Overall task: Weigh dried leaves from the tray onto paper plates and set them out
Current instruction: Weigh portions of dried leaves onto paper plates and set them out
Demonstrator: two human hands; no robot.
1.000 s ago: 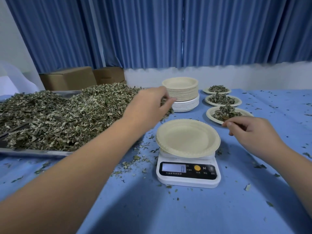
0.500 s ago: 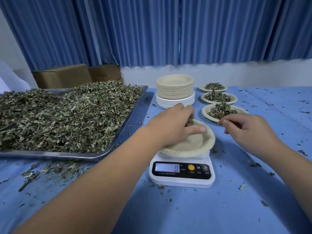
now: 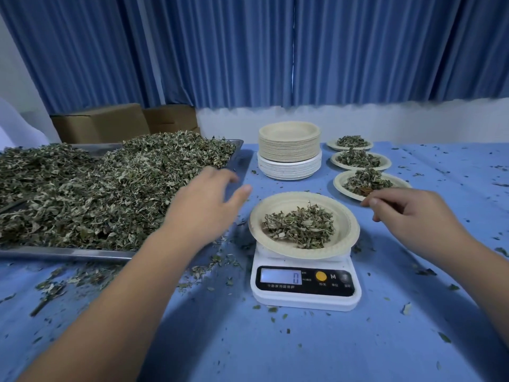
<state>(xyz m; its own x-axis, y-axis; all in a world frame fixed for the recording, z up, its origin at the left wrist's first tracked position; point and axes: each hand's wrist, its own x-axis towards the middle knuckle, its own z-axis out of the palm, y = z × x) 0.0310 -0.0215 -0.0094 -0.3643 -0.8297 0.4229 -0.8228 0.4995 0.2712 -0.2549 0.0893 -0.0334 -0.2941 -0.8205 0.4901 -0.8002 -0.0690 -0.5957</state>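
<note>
Left hand [image 3: 209,199] is wide open, fingers spread, holding nothing. It hovers over the right rim of the metal tray [image 3: 55,253], which sits along the left edge of the tabletop [image 3: 275,348]. The tray is heaped with dried leaves [image 3: 96,194].

Right hand [image 3: 407,213] is loosely curled with nothing seen in it. Its fingertips are just beside the rim of the nearest filled plate [image 3: 337,183].

The paper plate [image 3: 347,224] sits on the white scale [image 3: 303,300], mid-table toward the near edge. It holds a small pile of leaves [image 3: 300,226]. The display [image 3: 281,277] reads 0.

A plate stack [image 3: 289,150] stands behind the scale, toward the far edge. Two more filled plates [image 3: 387,163] line up behind the nearest one, toward the far edge.

Loose leaf crumbs [image 3: 82,277] litter the blue cloth near the tray. Cardboard boxes [image 3: 102,124] stand behind the tray.
</note>
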